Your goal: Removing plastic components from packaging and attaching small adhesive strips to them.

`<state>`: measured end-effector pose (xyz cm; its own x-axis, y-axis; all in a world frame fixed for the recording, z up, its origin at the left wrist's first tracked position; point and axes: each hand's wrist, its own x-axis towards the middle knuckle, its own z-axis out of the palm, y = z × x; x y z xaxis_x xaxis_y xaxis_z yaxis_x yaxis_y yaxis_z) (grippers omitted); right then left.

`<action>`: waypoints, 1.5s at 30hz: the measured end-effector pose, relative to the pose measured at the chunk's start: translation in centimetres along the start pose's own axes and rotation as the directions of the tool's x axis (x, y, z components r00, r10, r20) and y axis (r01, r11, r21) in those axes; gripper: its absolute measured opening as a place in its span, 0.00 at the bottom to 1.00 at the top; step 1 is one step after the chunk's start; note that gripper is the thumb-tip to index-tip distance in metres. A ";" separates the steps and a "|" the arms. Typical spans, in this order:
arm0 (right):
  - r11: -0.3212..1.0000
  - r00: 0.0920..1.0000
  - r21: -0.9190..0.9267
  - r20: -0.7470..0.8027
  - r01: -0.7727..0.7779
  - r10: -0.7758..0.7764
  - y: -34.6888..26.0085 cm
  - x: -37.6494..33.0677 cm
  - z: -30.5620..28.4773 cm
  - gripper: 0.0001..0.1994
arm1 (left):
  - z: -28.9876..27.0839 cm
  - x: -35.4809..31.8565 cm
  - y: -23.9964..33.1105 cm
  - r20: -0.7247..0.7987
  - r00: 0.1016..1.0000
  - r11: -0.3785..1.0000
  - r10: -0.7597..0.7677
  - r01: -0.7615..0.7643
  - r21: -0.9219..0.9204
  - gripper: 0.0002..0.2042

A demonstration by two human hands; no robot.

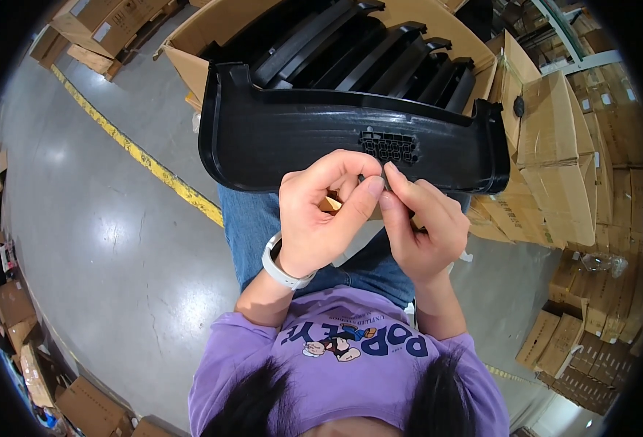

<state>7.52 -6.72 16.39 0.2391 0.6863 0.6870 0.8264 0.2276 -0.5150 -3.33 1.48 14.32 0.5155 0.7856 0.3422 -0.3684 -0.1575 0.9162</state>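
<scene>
A wide black plastic panel point(285, 135) with upturned ends lies across the front of an open carton, just above my knees. Near its middle is a small raised grid of square black cells point(388, 147). My left hand point(329, 200), a pale watch band at its wrist, is closed in a pinch at the panel's near edge. Fingertip to fingertip with it, my right hand point(427, 226) pinches too. A sliver of something small and dark shows between the fingertips, mostly hidden, and I cannot make out what it is.
The open carton point(187, 54) holds several more black plastic panels point(358, 51), stacked on edge. Cardboard boxes point(554, 146) are piled at the right, and others point(107, 25) stand on a pallet at the far left. A yellow line point(139, 153) crosses the grey floor.
</scene>
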 end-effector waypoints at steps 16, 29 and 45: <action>0.997 1.000 -0.075 -0.009 -0.013 0.012 0.4 -0.6 0.5 0.16 | 0.4 0.0 -0.5 -0.043 0.996 0.994 -0.074 0.078 0.076 0.02; 0.515 0.740 0.563 0.301 -0.647 0.601 0.0 -0.9 -0.3 0.08 | -0.4 0.3 -0.4 0.053 0.999 0.997 -0.003 -0.001 0.077 0.05; 0.369 0.651 0.729 0.137 -0.577 0.747 1.6 -0.1 -2.4 0.06 | -1.0 0.7 -0.3 0.047 0.995 0.996 -0.091 0.092 -0.013 0.04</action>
<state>10.03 -8.06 16.73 0.7028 0.7113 -0.0077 -0.2047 0.1919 -0.9598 -3.61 2.68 14.09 0.5828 0.7677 0.2665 -0.3290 -0.0769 0.9412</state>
